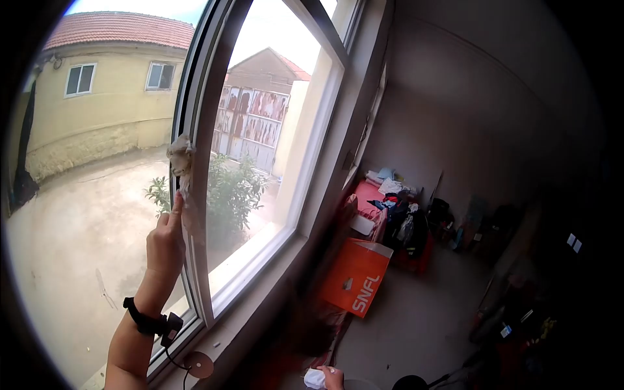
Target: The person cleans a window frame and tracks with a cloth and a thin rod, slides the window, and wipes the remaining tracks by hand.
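My left hand is raised against the upright edge of the window sash, index finger stretched upward and the other fingers curled. Its fingertip meets the lower end of a crumpled, dirty white rag, which lies bunched on the frame. How the thumb lies behind the frame is hidden. Low at the bottom edge, my right hand is partly in view, its fingers closed on a white cloth.
A windowsill runs below the window, with a round brown disc and a small white piece on it. An orange box stands inside the room, before a bed piled with clothes. Outside are a bush and a yard.
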Motion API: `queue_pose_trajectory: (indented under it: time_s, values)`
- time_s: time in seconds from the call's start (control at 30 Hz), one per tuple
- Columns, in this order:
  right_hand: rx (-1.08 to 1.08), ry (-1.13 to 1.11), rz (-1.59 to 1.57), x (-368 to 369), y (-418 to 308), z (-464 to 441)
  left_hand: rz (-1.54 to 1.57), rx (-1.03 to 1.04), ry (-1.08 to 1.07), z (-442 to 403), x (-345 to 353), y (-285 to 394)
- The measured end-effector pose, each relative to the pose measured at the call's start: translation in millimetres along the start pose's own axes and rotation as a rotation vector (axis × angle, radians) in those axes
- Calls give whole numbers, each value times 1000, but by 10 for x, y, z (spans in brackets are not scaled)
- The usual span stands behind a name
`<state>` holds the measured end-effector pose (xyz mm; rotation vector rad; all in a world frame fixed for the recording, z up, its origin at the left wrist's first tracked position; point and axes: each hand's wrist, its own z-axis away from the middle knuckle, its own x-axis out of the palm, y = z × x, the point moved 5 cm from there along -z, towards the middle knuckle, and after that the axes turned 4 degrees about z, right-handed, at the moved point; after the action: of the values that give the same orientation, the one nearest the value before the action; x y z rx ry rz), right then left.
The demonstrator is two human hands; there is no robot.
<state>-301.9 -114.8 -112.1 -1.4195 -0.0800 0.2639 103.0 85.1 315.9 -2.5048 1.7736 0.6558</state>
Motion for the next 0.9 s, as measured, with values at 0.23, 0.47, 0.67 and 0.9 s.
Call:
queue_pose_trajectory:
  time_s: [0.23, 0.47, 0.67, 0.9]
  values:
    - [163, -77, 170, 72, -38, 207, 31, -110, -296, 1672, 151, -311]
    - [104, -131, 44, -20, 191, 173, 21, -132, -370, 2050, 86, -438]
    - [-2, -182, 222, -65, -50, 92, 92, -132, -126, 818, -48, -99]
    - [-10, -215, 425, 90, -589, 352, 168, -123, -185, 1429, 127, -193]
